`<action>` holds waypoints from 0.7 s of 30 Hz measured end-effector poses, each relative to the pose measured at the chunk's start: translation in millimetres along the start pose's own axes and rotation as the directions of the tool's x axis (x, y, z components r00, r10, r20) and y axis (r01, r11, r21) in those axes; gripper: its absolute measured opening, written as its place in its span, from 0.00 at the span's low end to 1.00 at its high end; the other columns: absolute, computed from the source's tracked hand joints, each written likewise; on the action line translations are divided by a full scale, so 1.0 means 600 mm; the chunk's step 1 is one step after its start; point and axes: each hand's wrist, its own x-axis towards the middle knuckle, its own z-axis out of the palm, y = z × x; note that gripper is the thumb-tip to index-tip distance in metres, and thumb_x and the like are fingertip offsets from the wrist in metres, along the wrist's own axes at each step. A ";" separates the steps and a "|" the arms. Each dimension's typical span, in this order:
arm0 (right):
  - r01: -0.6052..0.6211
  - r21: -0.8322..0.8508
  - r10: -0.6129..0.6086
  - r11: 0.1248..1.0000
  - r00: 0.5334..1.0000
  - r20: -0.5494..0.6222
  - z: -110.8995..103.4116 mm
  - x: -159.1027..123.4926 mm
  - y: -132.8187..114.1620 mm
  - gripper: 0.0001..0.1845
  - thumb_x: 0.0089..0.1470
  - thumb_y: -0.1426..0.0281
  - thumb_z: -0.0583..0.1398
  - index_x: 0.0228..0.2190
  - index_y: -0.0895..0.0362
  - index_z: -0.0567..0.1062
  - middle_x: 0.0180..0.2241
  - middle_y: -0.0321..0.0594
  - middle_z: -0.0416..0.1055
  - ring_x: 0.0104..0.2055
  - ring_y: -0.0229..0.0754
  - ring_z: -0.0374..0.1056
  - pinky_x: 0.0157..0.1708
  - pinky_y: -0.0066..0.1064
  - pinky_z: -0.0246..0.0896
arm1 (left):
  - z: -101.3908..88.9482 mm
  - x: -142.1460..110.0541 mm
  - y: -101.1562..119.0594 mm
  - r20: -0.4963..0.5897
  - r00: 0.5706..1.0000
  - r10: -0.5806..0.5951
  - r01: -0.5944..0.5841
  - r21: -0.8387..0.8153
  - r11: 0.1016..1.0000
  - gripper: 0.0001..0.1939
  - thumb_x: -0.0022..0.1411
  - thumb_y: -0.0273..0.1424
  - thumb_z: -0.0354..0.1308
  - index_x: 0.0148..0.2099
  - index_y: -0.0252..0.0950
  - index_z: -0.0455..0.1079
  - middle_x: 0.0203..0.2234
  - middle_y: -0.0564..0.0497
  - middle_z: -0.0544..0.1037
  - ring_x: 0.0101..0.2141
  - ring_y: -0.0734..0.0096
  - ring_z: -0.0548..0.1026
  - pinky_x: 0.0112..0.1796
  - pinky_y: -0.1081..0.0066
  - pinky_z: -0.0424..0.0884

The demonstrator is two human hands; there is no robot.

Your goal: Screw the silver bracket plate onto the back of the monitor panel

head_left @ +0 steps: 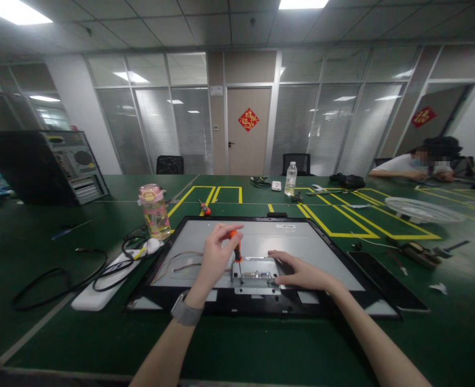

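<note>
Monitor panel (322, 258) lay back up before us on the green table (229, 349), its rear casing seemingly off and the metal circuit box (257, 266) in place. With our left hand (214, 257), we pinched the screwdriver (238, 253) between thumb and forefinger, upright at the box's left end; whether a screw was loosening or tightening, we couldn't tell. The long axis ran left to right, the ports facing us. Our right hand (304, 272) was spread around the box's right end.

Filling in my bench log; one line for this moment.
left hand: holds orange screwdriver upright on metal bracket | right hand: touches bracket's right side | pink-lidded bottle: beyond panel's left edge
</note>
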 end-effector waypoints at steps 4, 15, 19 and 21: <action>0.018 -0.007 -0.018 1.000 1.000 -0.003 0.000 0.001 0.006 0.42 0.46 0.51 0.63 0.59 0.54 0.59 0.63 0.45 0.52 0.64 0.52 0.47 0.63 0.44 0.41 | 0.000 -0.001 0.001 -0.018 1.000 0.006 -0.006 -0.014 1.000 0.10 0.58 0.32 0.56 0.37 0.36 0.77 0.34 0.49 0.71 0.35 0.69 0.70 0.38 0.71 0.66; 0.009 -0.006 -0.009 1.000 1.000 0.006 0.000 0.000 0.005 0.43 0.46 0.51 0.63 0.59 0.56 0.59 0.63 0.45 0.51 0.64 0.52 0.47 0.63 0.42 0.40 | 0.000 -0.001 0.002 0.033 0.999 0.007 -0.006 -0.035 0.999 0.12 0.60 0.34 0.54 0.40 0.36 0.76 0.35 0.48 0.73 0.37 0.67 0.71 0.38 0.71 0.67; 0.009 0.000 -0.009 1.000 1.000 0.008 0.000 0.000 0.005 0.43 0.46 0.52 0.63 0.59 0.56 0.58 0.63 0.45 0.51 0.64 0.52 0.47 0.63 0.42 0.41 | 0.002 -0.002 0.000 0.033 0.999 -0.010 0.011 -0.027 1.000 0.09 0.57 0.33 0.58 0.39 0.36 0.76 0.28 0.51 0.70 0.30 0.71 0.70 0.34 0.72 0.67; 0.016 0.001 -0.016 1.000 1.000 0.006 0.000 0.000 0.004 0.43 0.46 0.52 0.63 0.59 0.56 0.59 0.63 0.46 0.52 0.64 0.52 0.48 0.63 0.42 0.41 | 0.003 -0.002 0.000 0.005 1.000 -0.008 0.008 -0.012 1.000 0.08 0.56 0.33 0.59 0.37 0.36 0.77 0.28 0.52 0.67 0.29 0.73 0.69 0.32 0.73 0.67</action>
